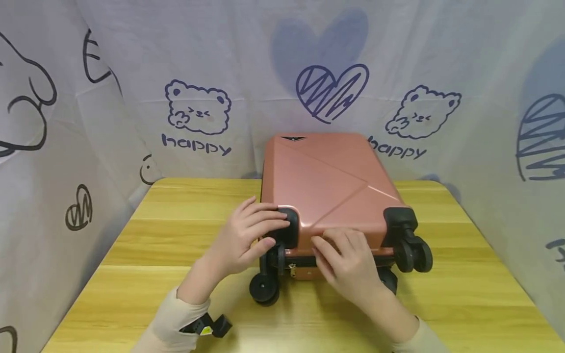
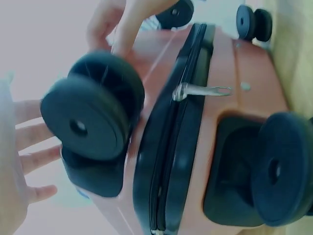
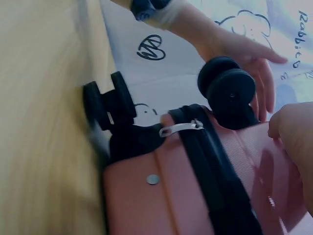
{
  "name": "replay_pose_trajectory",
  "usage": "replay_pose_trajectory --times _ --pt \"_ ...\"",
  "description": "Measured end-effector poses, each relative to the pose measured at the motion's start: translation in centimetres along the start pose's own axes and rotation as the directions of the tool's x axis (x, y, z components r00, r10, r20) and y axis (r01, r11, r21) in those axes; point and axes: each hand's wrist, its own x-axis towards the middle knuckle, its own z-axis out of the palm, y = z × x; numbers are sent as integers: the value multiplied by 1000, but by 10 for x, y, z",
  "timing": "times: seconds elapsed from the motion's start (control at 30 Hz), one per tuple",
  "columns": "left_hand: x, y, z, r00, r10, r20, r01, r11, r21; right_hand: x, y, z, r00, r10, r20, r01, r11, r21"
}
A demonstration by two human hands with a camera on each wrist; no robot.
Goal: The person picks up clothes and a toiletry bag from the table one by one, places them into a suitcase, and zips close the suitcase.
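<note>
A pink hard-shell suitcase lies flat on the table, its wheeled end facing me. My left hand reaches its near left corner, fingers extended against the black corner guard. Below that hand is a black double wheel. My right hand rests on the near edge of the shell with fingers bent, gripping nothing that I can see. Between the two shell halves runs a black zipper band with a metal zipper pull. In the right wrist view the left hand appears behind a wheel.
The suitcase stands on a yellow wood-grain table. A white cloth printed with bears, hearts and words hangs behind and at both sides. More wheels jut out at the suitcase's near right corner. A black strapped device sits on my left wrist.
</note>
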Motion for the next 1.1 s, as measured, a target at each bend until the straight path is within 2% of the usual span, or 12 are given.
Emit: replay_pose_trajectory --times 0.1,0.17,0.3,0.43,0.5,0.6,0.63,0.77,0.93,1.0,1.1 --pt "0 12 0 998 68 -8 -67 997 27 4 9 -5 995 64 74 -62 998 -26" --pt "0 21 1 993 115 -15 -114 992 54 5 18 -11 978 130 165 -122 991 -54" --pt "0 40 8 973 228 -44 -222 968 119 6 34 -27 907 243 343 -219 970 -108" --pt "0 61 21 937 344 -59 -326 923 204 5 46 -40 846 307 436 -264 951 -157" --pt "-2 71 29 924 380 -49 -359 902 238 4 51 -44 833 322 450 -276 947 -167" --pt "-8 85 42 917 398 -18 -382 891 247 2 56 -45 835 321 446 -279 947 -158" --pt "-10 88 46 919 395 -3 -382 891 245 2 57 -44 838 318 444 -280 948 -152" --pt "-21 99 59 942 327 76 -335 910 243 2 59 -42 845 310 435 -279 951 -135" --pt "-36 101 69 975 148 165 -194 928 317 2 59 -40 844 314 435 -284 949 -134" --pt "-43 100 72 978 51 201 -121 929 350 2 59 -40 840 319 439 -288 948 -137" --pt "-51 97 73 965 -93 247 -18 909 416 2 59 -40 836 323 444 -290 946 -143"
